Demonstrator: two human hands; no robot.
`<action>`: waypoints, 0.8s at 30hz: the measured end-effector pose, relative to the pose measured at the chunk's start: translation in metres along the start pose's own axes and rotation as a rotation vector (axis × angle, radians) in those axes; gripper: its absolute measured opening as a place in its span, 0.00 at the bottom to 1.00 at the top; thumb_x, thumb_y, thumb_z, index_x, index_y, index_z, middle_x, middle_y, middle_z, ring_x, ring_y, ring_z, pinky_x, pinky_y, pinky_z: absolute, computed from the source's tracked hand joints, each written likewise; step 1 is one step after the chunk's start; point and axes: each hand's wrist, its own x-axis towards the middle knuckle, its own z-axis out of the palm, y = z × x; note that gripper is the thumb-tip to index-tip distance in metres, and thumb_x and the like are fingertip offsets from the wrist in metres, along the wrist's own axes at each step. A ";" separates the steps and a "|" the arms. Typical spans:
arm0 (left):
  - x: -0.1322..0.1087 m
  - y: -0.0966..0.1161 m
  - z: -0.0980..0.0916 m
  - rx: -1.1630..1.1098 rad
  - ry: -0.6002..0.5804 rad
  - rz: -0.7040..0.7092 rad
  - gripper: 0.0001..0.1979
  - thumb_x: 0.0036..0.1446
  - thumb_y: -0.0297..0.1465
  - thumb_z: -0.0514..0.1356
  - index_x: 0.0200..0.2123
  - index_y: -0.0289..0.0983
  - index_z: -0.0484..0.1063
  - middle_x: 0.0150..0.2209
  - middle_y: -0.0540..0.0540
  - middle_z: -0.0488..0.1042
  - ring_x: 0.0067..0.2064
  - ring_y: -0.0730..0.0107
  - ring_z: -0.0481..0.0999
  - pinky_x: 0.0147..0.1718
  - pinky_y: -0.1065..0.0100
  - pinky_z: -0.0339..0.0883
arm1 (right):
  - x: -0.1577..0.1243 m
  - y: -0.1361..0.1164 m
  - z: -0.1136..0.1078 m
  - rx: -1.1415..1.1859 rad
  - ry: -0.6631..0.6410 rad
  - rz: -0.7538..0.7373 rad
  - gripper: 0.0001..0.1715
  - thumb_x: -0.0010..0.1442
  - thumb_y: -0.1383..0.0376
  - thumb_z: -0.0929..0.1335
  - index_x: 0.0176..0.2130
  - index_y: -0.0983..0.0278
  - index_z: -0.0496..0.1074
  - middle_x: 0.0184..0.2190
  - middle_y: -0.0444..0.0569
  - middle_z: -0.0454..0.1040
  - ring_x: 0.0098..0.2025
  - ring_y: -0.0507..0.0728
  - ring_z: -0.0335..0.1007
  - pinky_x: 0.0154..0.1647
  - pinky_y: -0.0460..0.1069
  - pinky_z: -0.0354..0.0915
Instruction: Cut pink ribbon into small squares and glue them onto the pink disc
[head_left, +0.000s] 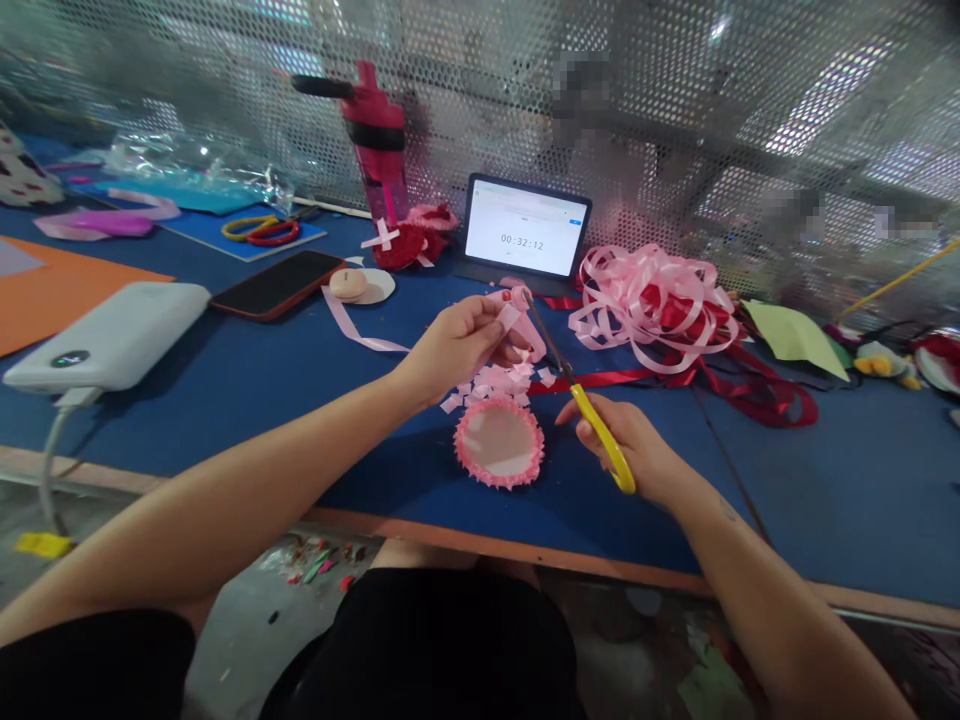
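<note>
My left hand (459, 342) pinches a strip of pink ribbon (523, 318) above the blue table. My right hand (628, 447) grips yellow-handled scissors (592, 412), whose blades reach up to the ribbon at my left fingertips. Below the ribbon lie several cut pink ribbon pieces (496, 382). In front of them rests a round disc edged with pink ribbon folds (499, 442).
A pile of pink and red ribbon (654, 300) lies right of the hands. A tablet showing a timer (525, 228), a pink bottle (377, 140), a phone (276, 283), a white power bank (109, 335) and orange paper (52, 290) sit on the blue table (247, 380).
</note>
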 end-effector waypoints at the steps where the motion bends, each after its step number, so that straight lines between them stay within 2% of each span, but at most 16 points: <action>1: 0.000 0.000 0.000 -0.012 -0.004 -0.016 0.05 0.60 0.20 0.51 0.33 0.34 0.64 0.25 0.49 0.75 0.25 0.79 0.74 0.28 0.74 0.68 | 0.000 0.000 -0.001 -0.011 -0.003 -0.003 0.28 0.59 0.43 0.58 0.37 0.64 0.67 0.17 0.39 0.59 0.19 0.50 0.58 0.23 0.45 0.54; 6: -0.001 0.002 -0.001 0.035 0.041 -0.021 0.06 0.60 0.23 0.53 0.29 0.33 0.64 0.24 0.47 0.75 0.22 0.79 0.73 0.23 0.76 0.67 | -0.001 -0.002 -0.005 -0.168 -0.026 -0.017 0.30 0.58 0.42 0.57 0.40 0.63 0.67 0.25 0.45 0.66 0.26 0.54 0.62 0.28 0.48 0.55; 10: -0.001 0.002 -0.003 0.091 0.032 0.005 0.07 0.60 0.23 0.53 0.29 0.33 0.65 0.24 0.48 0.74 0.17 0.85 0.66 0.17 0.79 0.60 | 0.000 -0.006 -0.005 -0.254 -0.078 0.040 0.34 0.56 0.38 0.55 0.35 0.64 0.66 0.26 0.47 0.67 0.26 0.55 0.61 0.28 0.49 0.53; 15: -0.001 0.001 -0.004 0.156 -0.041 0.018 0.08 0.60 0.25 0.53 0.27 0.33 0.66 0.22 0.49 0.73 0.15 0.87 0.60 0.13 0.80 0.49 | 0.001 -0.006 -0.003 -0.282 -0.089 0.026 0.33 0.56 0.38 0.54 0.33 0.63 0.64 0.25 0.47 0.66 0.25 0.55 0.61 0.27 0.48 0.51; 24: -0.002 0.003 -0.006 0.146 -0.085 0.014 0.08 0.58 0.25 0.55 0.26 0.33 0.67 0.20 0.49 0.73 0.15 0.87 0.55 0.13 0.79 0.44 | 0.001 -0.003 -0.003 -0.229 -0.104 -0.002 0.33 0.57 0.38 0.54 0.33 0.63 0.64 0.24 0.45 0.66 0.25 0.53 0.59 0.26 0.48 0.50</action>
